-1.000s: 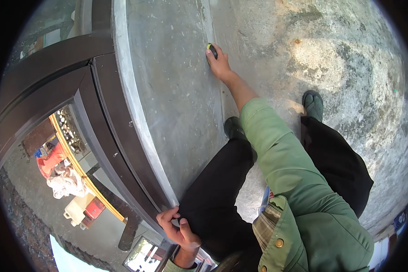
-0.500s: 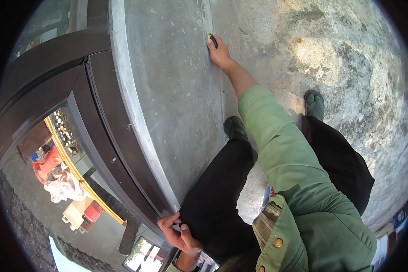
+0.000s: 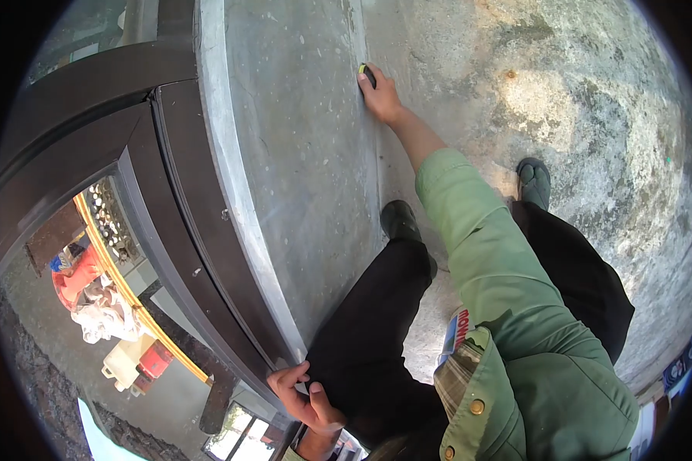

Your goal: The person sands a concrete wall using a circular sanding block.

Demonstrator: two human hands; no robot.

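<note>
My right hand [image 3: 381, 96] reaches far forward and down, fingers closed around a small black object with a yellow-green edge [image 3: 368, 75]. It is right at the seam between the smooth grey ledge [image 3: 284, 154] and the rougher concrete. Near my left knee, my left hand [image 3: 309, 403] rests by the lower end of a pale metal strip [image 3: 238, 184]. Its fingers are bent with the fingertips right at the strip's end, and the thumb stands apart from them. Nothing shows between thumb and fingers.
A dark brown frame [image 3: 178, 177] with glass runs along the left. Seen through or in the glass are a red-orange item [image 3: 77, 276], white bags [image 3: 108, 311] and a cream container [image 3: 124, 361]. My dark shoes [image 3: 400, 220] stand on the stained concrete floor [image 3: 584, 100].
The view has shifted slightly, so the frame and ledge sit a little further right. My right hand, still gripping the small black object, appears slightly lower and further right. My left hand keeps its place.
</note>
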